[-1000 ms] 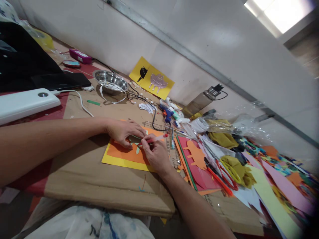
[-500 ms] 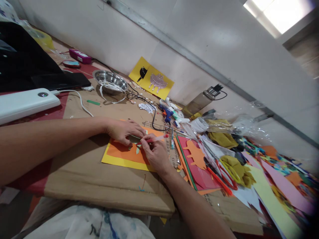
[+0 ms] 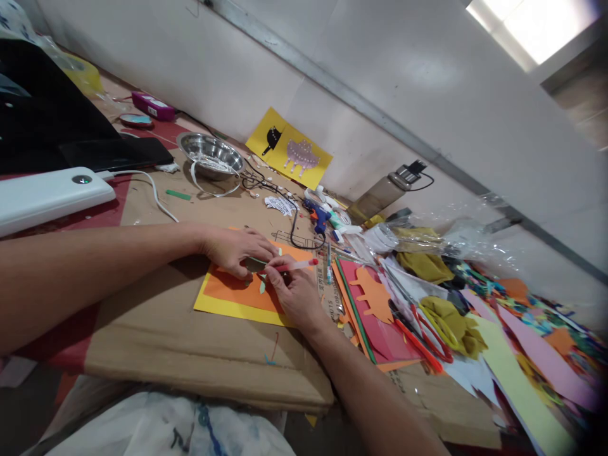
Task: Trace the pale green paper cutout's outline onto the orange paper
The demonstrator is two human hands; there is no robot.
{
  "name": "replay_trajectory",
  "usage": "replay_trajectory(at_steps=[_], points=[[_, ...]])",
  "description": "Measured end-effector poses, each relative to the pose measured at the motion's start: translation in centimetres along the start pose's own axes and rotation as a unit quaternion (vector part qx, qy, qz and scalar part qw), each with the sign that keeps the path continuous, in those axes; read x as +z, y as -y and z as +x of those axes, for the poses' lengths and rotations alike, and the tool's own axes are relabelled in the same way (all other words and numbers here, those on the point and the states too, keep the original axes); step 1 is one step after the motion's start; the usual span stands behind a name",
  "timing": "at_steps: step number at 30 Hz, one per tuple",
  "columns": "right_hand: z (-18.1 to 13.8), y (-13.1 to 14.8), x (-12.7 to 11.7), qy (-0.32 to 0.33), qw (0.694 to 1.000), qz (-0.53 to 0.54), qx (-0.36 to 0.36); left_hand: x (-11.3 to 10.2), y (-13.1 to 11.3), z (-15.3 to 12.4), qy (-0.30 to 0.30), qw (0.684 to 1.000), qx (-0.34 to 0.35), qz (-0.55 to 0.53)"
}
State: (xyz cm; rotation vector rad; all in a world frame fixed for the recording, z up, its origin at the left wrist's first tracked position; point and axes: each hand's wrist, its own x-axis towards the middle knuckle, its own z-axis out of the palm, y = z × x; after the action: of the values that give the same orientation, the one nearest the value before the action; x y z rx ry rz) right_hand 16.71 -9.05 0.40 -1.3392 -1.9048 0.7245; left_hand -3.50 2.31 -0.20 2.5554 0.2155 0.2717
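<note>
My right hand [image 3: 297, 291] grips a red-capped pen [image 3: 304, 263] with a pale barrel, its tip side near a light green paper cutout [image 3: 262, 284]. That cutout lies on an orange sheet [image 3: 228, 292], which rests on a yellow sheet [image 3: 213, 305]. With fingers spread, my left hand [image 3: 237, 248] presses on the cutout and the orange sheet. Both hands partly cover the cutout, so its full outline is hidden. Whether the pen tip touches the paper I cannot tell.
Stacked coloured paper with an orange cutout [image 3: 373, 296] and red-handled scissors [image 3: 430, 335] lie at right. Behind are a blue glue gun [image 3: 317, 214], a metal bowl [image 3: 213, 152], a bottle [image 3: 384, 193] and a decorated yellow card [image 3: 289, 149]. A white power bank [image 3: 52, 196] sits at left.
The pen in my right hand has shifted slightly, its red end now a little further left. My right fingers have moved a touch leftward; my left hand stays in place.
</note>
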Motion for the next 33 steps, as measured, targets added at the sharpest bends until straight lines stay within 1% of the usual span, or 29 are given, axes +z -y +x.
replay_trajectory(at_steps=[10, 17, 24, 33], points=[[0.06, 0.28, -0.06, 0.007, 1.000, 0.007, 0.005, -0.27, -0.45, 0.01, 0.009, 1.000, 0.001, 0.006], [0.18, 0.26, 0.05, 0.016, 1.000, 0.026, 0.002, -0.18, -0.43, -0.05, 0.004, 1.000, -0.001, 0.011], [0.29, 0.28, 0.00, 0.018, 1.000, 0.024, -0.005, -0.19, -0.42, -0.05, 0.005, 1.000, -0.001, 0.014], [0.16, 0.08, 0.02, -0.013, 1.000, -0.016, -0.020, -0.05, -0.34, -0.04, -0.003, 1.000, 0.002, 0.013]])
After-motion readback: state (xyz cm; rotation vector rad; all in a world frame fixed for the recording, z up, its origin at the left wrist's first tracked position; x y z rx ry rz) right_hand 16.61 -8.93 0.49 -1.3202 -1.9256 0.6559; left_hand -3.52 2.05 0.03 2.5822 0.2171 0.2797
